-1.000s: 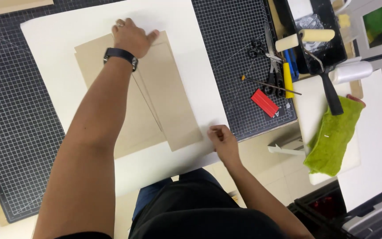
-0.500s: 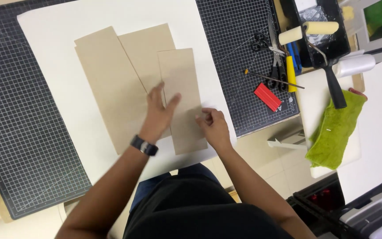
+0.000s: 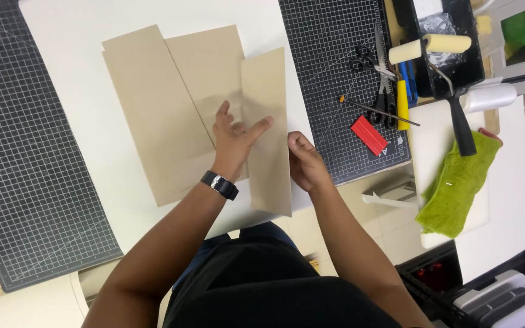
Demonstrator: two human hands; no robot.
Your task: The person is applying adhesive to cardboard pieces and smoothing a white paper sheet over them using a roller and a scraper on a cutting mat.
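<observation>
A big dark cutting mat with a white grid (image 3: 25, 182) lies at the left of the frame. A second dark grid mat (image 3: 335, 67) lies right of the middle at the top. On it sit black scissors (image 3: 379, 73), a thin dark stick with an orange tip (image 3: 378, 110) and a small flat red block (image 3: 369, 135). A yellow-handled tool (image 3: 402, 104) lies just beside the scissors. In the upper right, a pale foam paint roller with a black handle (image 3: 439, 45) rests across a black tray (image 3: 469, 48). A fuzzy green cloth (image 3: 457, 185) lies at the right, on a white board (image 3: 432, 140).
</observation>
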